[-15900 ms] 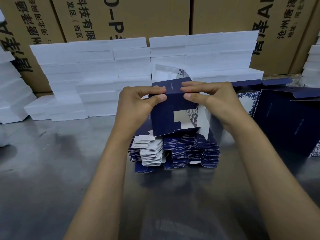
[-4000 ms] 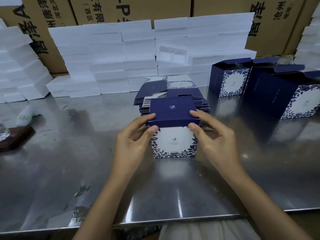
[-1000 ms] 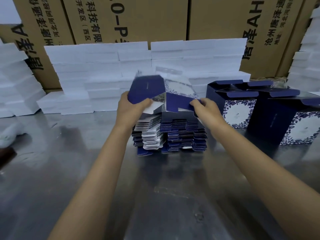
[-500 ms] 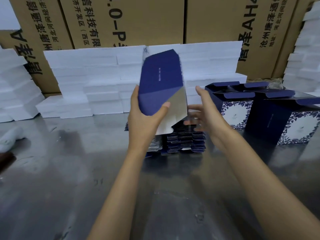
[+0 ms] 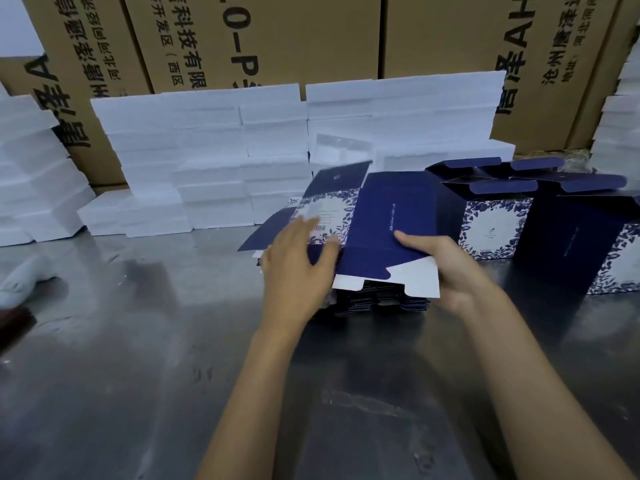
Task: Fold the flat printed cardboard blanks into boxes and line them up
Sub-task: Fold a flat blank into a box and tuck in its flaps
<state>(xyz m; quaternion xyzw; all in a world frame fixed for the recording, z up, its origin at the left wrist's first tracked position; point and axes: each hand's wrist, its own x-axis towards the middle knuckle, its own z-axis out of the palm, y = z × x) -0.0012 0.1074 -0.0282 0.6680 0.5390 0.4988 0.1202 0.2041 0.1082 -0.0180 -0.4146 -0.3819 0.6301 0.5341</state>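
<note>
A navy cardboard blank (image 5: 388,230) with a white floral panel is half opened over the stack of flat blanks (image 5: 381,301) on the steel table (image 5: 138,341). My left hand (image 5: 298,268) grips its left side, thumb on a navy flap. My right hand (image 5: 446,268) holds its right edge, thumb on top and fingers under the white bottom flap. Folded boxes (image 5: 491,216) with open lids stand in a row to the right, the nearest one (image 5: 585,244) large and dark.
White foam slabs (image 5: 214,157) are stacked along the back of the table, with more at the far left (image 5: 31,181) and far right. Brown shipping cartons (image 5: 277,39) form a wall behind. A white object (image 5: 24,278) lies at the left edge.
The blank was held upright in my left hand alone. It has come down over the stack, spread open, and my right hand has taken its right edge.
</note>
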